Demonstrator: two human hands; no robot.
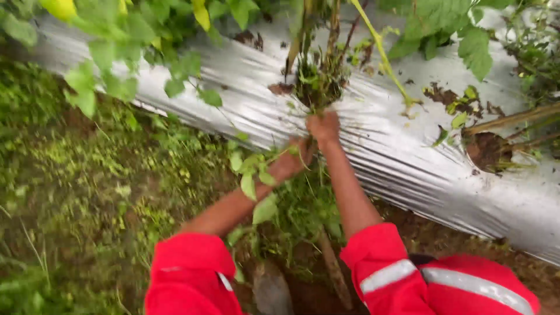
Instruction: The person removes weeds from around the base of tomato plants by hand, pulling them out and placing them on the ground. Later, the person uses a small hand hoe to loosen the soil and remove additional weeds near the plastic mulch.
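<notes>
My right hand (324, 128) is closed around a clump of weeds (318, 81) that grows at the base of a plant, in a hole in the silver plastic mulch (245, 81). My left hand (290, 163) sits just below and to the left of it, partly hidden behind a leafy green sprig (252, 175); its fingers look curled, but I cannot make out whether they hold the sprig. Both arms wear red sleeves with grey reflective stripes.
The silver mulch covers a raised bed that runs diagonally from upper left to lower right. Another planting hole with bare soil (485, 150) lies to the right. Leafy plants (455, 29) overhang the bed. Grass and low weeds (87, 186) cover the furrow at left.
</notes>
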